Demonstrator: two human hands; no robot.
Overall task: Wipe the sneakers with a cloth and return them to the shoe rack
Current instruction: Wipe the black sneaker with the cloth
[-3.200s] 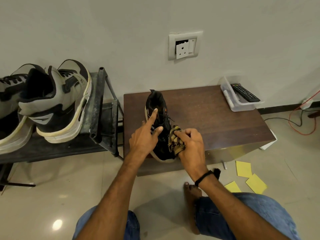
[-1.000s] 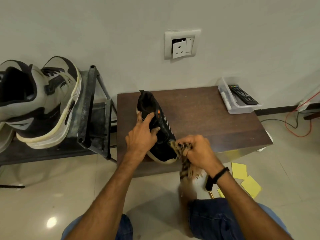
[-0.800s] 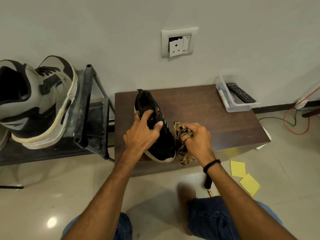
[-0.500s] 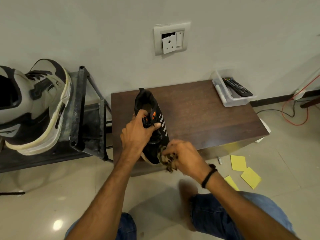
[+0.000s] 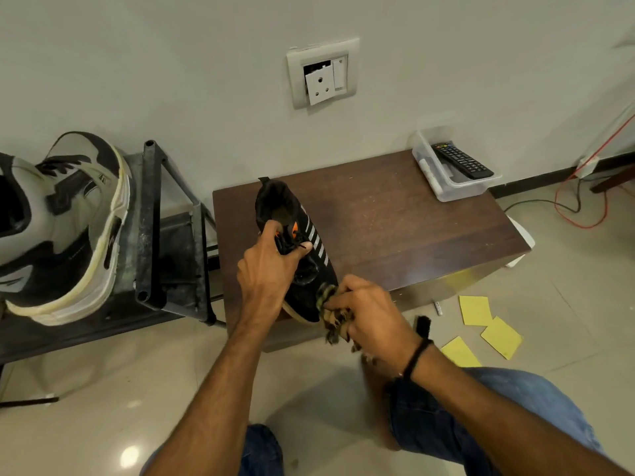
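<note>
Where it stood at the near left edge of the brown table [image 5: 395, 218], toe toward the person, the black sneaker [image 5: 311, 274] looked light, with a soft, yielding upper and a stiffer sole rim. The laced throat seemed the surest hold. Left hand [image 5: 266, 269] gripped there, fingers curled round tongue and laces, thumb toward the striped side. Right hand [image 5: 371, 314], wrist bent down, bunched the patterned cloth [image 5: 331, 317] in closed fingers against the toe. Shoe rack [image 5: 151, 228] stood just left, holding grey sneakers [image 5: 68, 218].

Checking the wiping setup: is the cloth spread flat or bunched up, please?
Bunched: the cloth sits crumpled in the right hand, against the black sneaker toe.
</note>
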